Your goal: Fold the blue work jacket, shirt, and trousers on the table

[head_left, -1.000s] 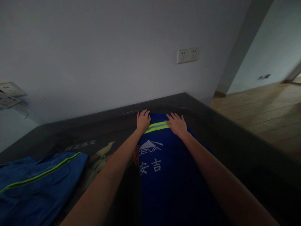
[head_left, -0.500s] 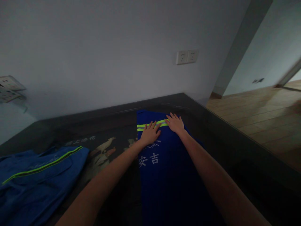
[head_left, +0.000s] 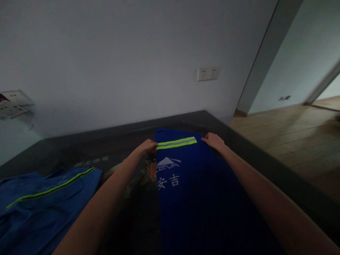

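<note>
A dark blue work garment (head_left: 186, 198), folded into a long strip, lies on the dark table (head_left: 124, 132). Across its far end runs a yellow-green and grey reflective band (head_left: 176, 142), with a white CEVA logo and two white characters nearer me. At the band's left end, my left hand (head_left: 148, 146) pinches the garment's edge. My right hand (head_left: 213, 140) has its fingers closed on the opposite edge, just right of the band. Both thumbs and fingertips are partly hidden at the cloth.
Another blue garment (head_left: 50, 209) with a reflective stripe lies loosely at the left. Flowers and white characters are printed on the tabletop. A double socket (head_left: 208, 73) is on the wall behind; more sockets (head_left: 17, 99) are at left. Wooden floor (head_left: 287, 131) lies beyond the table's right edge.
My hands were flat on the reflective band; they have moved apart to the garment's left and right edges and closed there. The logo is uncovered. The view has shifted slightly.
</note>
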A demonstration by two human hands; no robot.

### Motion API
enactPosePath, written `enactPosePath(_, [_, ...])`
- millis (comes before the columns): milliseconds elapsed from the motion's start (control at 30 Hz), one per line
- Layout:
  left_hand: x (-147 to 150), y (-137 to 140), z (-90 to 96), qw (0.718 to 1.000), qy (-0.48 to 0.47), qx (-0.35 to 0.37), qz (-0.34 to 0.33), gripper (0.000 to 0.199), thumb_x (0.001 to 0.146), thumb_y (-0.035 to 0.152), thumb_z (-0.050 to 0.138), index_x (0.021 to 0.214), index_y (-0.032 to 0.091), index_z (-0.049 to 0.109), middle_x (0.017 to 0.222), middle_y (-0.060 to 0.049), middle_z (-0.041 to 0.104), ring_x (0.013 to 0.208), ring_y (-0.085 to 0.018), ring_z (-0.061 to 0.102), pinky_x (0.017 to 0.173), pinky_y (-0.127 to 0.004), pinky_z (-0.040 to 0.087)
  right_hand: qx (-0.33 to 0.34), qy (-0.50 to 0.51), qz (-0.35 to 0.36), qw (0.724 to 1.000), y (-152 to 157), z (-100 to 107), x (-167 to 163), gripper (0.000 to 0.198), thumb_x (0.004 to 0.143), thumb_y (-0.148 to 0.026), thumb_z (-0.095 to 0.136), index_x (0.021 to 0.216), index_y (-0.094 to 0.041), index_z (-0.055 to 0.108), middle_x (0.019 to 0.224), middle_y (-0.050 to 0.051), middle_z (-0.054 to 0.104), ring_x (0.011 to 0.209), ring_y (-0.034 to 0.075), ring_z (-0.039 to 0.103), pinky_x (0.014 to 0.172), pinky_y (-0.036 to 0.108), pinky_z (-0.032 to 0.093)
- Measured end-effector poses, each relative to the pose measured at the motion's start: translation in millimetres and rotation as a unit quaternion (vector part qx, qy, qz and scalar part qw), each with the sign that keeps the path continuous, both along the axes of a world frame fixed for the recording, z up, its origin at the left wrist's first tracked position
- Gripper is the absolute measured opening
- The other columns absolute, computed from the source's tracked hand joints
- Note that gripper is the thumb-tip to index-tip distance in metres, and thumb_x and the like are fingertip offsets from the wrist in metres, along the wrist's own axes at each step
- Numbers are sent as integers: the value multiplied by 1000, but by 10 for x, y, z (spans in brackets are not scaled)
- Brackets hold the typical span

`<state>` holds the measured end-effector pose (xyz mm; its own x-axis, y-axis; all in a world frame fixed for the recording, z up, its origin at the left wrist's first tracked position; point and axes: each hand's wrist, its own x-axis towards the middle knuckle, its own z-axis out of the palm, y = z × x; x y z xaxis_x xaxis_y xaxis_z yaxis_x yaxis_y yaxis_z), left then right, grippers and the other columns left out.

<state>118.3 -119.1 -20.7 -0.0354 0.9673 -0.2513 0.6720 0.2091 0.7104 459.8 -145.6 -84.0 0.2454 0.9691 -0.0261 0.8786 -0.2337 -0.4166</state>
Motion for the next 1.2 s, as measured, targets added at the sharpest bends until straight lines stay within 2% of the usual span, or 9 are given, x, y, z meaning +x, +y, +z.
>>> enactPosePath(67, [38,19,18,1000,-8,-25,-8,24,72,22,68,54,14,55,42,2,49,42,-10,51,50,-23,47,-55,-12,24,998,-32,21,32,42,86,-51,52,98,-13,68,95,15,70,89,26,67,73,36,51])
enactPosePath(167, [93,40,14,999,-15,-37,-4,34,67,26,75,50,15,48,38,6,40,38,-7,43,46,-21,44,-78,-22,53,995,-57,38,-11,38,83,-46,60,95,-12,70,92,17,71,86,27,69,70,33,51])
enactPosePath(400, [29,13,-37,1000,0,-7,24,20,72,22,71,65,14,54,51,4,52,50,-10,54,54,-21,48,-29,-9,59,998,-61,112,-211,31,87,-35,57,105,-11,64,111,16,67,100,26,65,77,30,49])
enactPosePath(700, [-499,225,62,988,107,75,85,24,63,25,77,74,12,60,61,-2,60,70,-18,64,58,-21,48,52,24,39,998,80,124,-813,31,91,-39,49,113,-19,56,114,13,64,105,26,61,81,34,48])
enactPosePath(900, [-553,217,-36,971,191,121,77,20,72,22,69,88,11,64,92,-13,68,97,-27,64,80,-30,50,44,28,6,999,118,86,-988,31,91,-39,50,115,-21,54,117,14,62,105,28,61,81,38,48])
enactPosePath(1000, [-549,174,-58,965,206,147,63,39,81,25,60,117,9,56,114,-18,63,110,-28,59,92,-33,46,55,24,15,998,51,122,-941,32,91,-38,49,117,-20,52,114,13,63,104,28,61,83,39,48])
enactPosePath(1067, [-538,101,-34,959,222,161,67,60,84,27,57,136,4,37,123,-22,57,117,-29,55,96,-35,44,96,18,29,995,-47,191,-893,35,92,-35,48,123,-19,49,117,14,61,107,28,59,85,40,48])
enactPosePath(1133, [-482,-60,-7,940,268,202,56,72,85,27,55,144,1,23,131,-26,49,124,-31,48,101,-39,41,167,4,62,984,-193,267,-859,39,93,-33,44,129,-17,44,125,16,56,115,29,53,91,42,45])
enactPosePath(1200, [-358,-341,-12,907,327,266,-10,65,86,24,52,144,9,28,141,-22,40,131,-32,39,107,-44,34,223,-10,132,966,-375,303,-857,43,94,-31,39,134,-17,41,134,15,49,125,28,45,101,42,40])
